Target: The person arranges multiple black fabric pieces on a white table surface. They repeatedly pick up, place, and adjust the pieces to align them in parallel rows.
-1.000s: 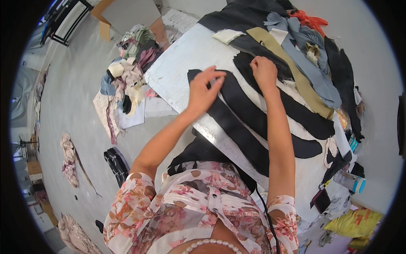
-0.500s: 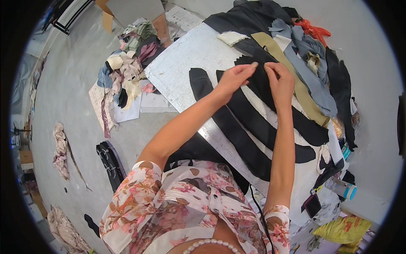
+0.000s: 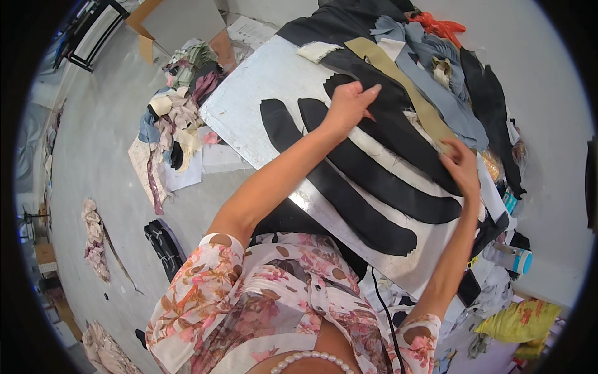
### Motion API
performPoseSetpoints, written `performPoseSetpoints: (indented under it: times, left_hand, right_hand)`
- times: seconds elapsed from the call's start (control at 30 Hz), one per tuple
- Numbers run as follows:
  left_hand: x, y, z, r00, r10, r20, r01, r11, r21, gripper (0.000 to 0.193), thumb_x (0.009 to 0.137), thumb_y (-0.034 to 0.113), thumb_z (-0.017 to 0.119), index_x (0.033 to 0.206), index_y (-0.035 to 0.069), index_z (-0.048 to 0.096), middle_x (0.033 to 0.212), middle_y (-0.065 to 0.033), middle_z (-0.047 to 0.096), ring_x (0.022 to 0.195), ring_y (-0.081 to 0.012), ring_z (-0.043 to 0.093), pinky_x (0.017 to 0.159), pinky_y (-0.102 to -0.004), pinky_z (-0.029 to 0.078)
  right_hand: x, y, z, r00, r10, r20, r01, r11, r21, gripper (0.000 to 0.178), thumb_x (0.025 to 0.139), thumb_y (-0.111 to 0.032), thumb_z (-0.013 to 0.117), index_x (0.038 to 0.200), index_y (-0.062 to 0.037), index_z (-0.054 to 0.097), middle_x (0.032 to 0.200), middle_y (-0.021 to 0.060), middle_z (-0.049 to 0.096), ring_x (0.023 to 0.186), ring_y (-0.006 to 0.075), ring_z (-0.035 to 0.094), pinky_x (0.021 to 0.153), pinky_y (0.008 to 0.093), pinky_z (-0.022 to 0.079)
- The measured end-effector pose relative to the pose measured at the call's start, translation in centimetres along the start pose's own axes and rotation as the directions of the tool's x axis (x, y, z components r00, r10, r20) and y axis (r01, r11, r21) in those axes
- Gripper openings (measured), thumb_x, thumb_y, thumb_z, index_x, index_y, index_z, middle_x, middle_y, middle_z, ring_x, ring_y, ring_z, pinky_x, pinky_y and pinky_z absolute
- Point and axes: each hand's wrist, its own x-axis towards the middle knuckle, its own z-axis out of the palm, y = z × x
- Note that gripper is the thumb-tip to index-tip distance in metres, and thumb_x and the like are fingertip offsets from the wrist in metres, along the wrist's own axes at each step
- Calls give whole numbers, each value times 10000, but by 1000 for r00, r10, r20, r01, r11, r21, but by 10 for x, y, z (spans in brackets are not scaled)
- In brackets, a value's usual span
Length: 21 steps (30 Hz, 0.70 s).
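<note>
Three curved black fabric strips lie side by side on a pale metal-topped table [image 3: 240, 103]. The nearest strip [image 3: 349, 206] and the middle strip [image 3: 386, 169] lie untouched, with whitish frayed cloth [image 3: 381, 151] showing between the pieces. Over the upper part of the farthest black strip [image 3: 405, 134] is my left hand [image 3: 346, 109], its fingers curled and thumb against them; whatever they may pinch is hidden. My right hand [image 3: 462, 167] is at the right side of that strip, near its lower end, fingers parted and bent. Just beyond runs an olive fabric strip [image 3: 408, 84].
Blue-grey cloth [image 3: 436, 103] and black fabric [image 3: 342, 25] are heaped along the table's far side, beside a red plastic bag [image 3: 439, 26]. A scrap pile [image 3: 180, 109] lies on the floor at left, near a cardboard box [image 3: 177, 25]. A yellow sack [image 3: 520, 321] sits lower right.
My hands were close together over the farthest black strip; my right hand has moved right and nearer to me, toward its lower end. My left hand has shifted slightly left. The whole view has shifted.
</note>
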Motion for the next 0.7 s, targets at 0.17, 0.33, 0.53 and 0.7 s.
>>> performPoseSetpoints:
  times: [0.17,0.33,0.53,0.7]
  left_hand:
    - [-21,-34,31,986,-87,141,103,988,-111,265,905,180,697,747,14,563,702,-34,578,571,-130,613,481,-287,541]
    - [-57,-1,-11,979,-185,83,180,982,61,379,864,198,746,655,89,450,622,-24,532,429,-130,554,394,-239,460]
    - [-56,20,-101,962,-227,-149,264,909,321,309,872,200,734,679,70,532,610,-35,576,402,-103,522,375,-211,410]
    - [-39,15,-118,979,36,-201,107,748,655,307,885,208,720,670,50,567,541,12,568,446,-70,556,432,-202,366]
  right_hand:
    - [-104,7,-83,956,152,-252,-168,985,-44,290,862,-20,641,1149,-48,610,711,-69,476,641,24,427,585,189,338]
    - [-150,-47,-38,968,224,-110,-179,930,322,321,752,21,661,1065,-40,623,717,-62,531,641,9,478,617,155,370]
    - [-111,-69,66,987,154,54,-162,908,385,310,755,81,700,1043,-2,620,705,-38,531,641,22,461,590,178,356]
    - [-94,-73,90,983,159,-89,-133,960,245,298,770,38,730,1041,-6,614,664,-16,521,599,38,461,562,193,355]
